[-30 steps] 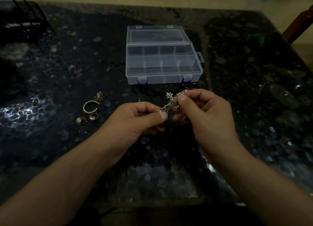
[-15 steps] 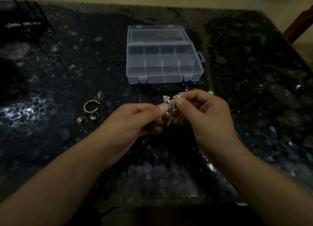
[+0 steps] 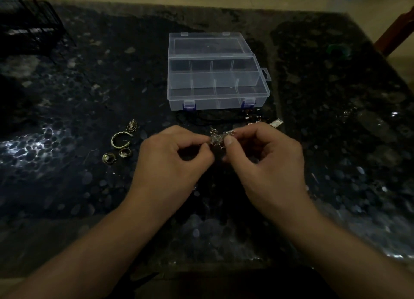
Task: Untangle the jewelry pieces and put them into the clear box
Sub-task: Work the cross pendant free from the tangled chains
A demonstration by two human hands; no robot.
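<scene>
A tangled silver chain [image 3: 218, 137] hangs between my two hands just above the dark table. My left hand [image 3: 177, 162] pinches its left end with thumb and forefinger. My right hand [image 3: 262, 159] pinches its right end the same way. The clear box [image 3: 257, 96] stands open behind my hands, its lid leaning back, its compartments showing nothing inside. To the left of my hands lie a gold open bangle [image 3: 121, 139], two small gold rings [image 3: 115, 156] and a small gold chain clump [image 3: 132, 125].
A black cord [image 3: 208, 117] and small silver bits [image 3: 275, 122] lie in front of the box. A black wire rack [image 3: 29, 29] stands at the far left. A green object [image 3: 337, 48] sits far right, near a wooden chair [image 3: 398, 27].
My hands have shifted the silver chain slightly; the cross-shaped part that stood up between my fingers now lies bunched between both pinches. The box and gold pieces have not moved.
</scene>
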